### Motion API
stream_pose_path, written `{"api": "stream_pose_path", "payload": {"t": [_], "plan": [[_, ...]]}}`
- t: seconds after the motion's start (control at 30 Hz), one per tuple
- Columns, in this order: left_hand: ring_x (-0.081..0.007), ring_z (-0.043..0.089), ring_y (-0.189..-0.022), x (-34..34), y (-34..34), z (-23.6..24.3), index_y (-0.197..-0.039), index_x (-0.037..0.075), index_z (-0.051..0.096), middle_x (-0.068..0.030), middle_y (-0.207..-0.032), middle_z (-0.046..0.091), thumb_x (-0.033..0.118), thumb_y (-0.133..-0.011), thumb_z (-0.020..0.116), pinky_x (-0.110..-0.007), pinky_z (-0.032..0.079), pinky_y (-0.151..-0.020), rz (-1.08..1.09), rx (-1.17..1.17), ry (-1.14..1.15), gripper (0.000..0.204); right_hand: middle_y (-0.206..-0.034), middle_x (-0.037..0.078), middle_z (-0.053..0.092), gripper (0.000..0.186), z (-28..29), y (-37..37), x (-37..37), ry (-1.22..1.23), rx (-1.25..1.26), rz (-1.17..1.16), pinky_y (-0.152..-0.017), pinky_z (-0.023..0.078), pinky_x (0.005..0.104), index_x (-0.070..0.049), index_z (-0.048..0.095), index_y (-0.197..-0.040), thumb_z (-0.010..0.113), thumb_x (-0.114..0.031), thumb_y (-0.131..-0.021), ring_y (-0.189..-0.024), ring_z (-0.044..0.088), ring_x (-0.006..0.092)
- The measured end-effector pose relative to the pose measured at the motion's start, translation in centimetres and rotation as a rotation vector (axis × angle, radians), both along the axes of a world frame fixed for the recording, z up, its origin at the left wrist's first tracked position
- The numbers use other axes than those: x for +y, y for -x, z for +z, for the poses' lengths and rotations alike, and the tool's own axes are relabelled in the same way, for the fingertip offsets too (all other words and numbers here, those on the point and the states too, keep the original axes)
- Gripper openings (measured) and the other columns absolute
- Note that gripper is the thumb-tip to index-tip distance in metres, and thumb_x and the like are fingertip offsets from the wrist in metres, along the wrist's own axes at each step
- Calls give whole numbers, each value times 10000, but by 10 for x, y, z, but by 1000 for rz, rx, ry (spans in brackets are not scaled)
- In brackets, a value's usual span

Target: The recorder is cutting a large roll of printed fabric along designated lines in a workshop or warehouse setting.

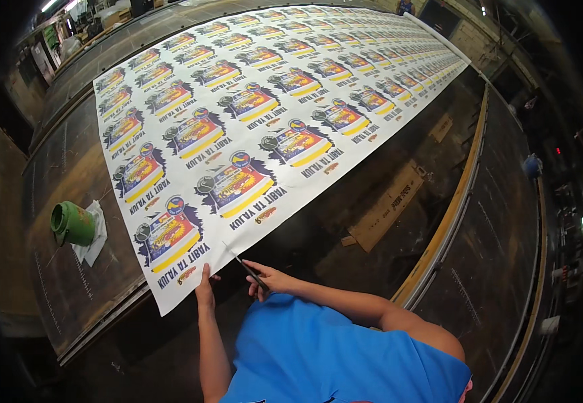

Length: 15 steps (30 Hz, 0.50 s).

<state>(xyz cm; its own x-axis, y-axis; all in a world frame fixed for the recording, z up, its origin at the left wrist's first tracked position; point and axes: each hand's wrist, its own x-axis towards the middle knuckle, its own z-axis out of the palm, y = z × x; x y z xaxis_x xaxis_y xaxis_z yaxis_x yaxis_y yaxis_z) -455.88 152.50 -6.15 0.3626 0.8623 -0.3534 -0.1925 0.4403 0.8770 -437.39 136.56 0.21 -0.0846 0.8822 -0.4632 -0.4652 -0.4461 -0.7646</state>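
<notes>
A long white printed sheet (291,193), covered in rows of repeated colourful designs, stretches over the table and away into the distance. At its near edge my left hand (205,287) pinches the border, thumb lying on top and the other fingers partly hidden beneath. Just to the right, my right hand (270,279) is wrapped round the dark handles of a pair of scissors (256,276). Their thin blades reach the sheet's near edge, between two of the printed designs. How far the blades are apart is too small to tell.
A green bucket (76,225) stands on a white cloth (95,235) on the dark table (56,269) at left. Flattened cardboard (389,208) lies below, right of the sheet. A second long table (466,269) with a yellowish edge runs along my right. Another person (405,7) is far off.
</notes>
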Motion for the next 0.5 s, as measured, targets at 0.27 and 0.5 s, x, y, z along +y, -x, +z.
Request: {"api": "stream_pose_path", "payload": {"t": [0.27, 0.5], "plan": [[-135, 586, -675, -3, -2, 15, -1158, 21, 581, -59, -922, 632, 216, -949, 653, -277, 518, -609, 4, 34, -21, 295, -748, 81, 643, 717, 17, 4, 2, -11, 46, 27, -527, 524, 299, -251, 104, -1569, 540, -353, -1008, -537, 644, 169], [-133, 585, -655, -8, -1, 19, -1035, 42, 618, -40, -808, 630, 234, -971, 613, -275, 491, -619, -48, 92, -106, 203, -738, 104, 637, 667, -1, 9, 20, -9, -71, -52, -494, 490, 310, -195, 205, -1530, 565, -351, -990, -507, 611, 174]]}}
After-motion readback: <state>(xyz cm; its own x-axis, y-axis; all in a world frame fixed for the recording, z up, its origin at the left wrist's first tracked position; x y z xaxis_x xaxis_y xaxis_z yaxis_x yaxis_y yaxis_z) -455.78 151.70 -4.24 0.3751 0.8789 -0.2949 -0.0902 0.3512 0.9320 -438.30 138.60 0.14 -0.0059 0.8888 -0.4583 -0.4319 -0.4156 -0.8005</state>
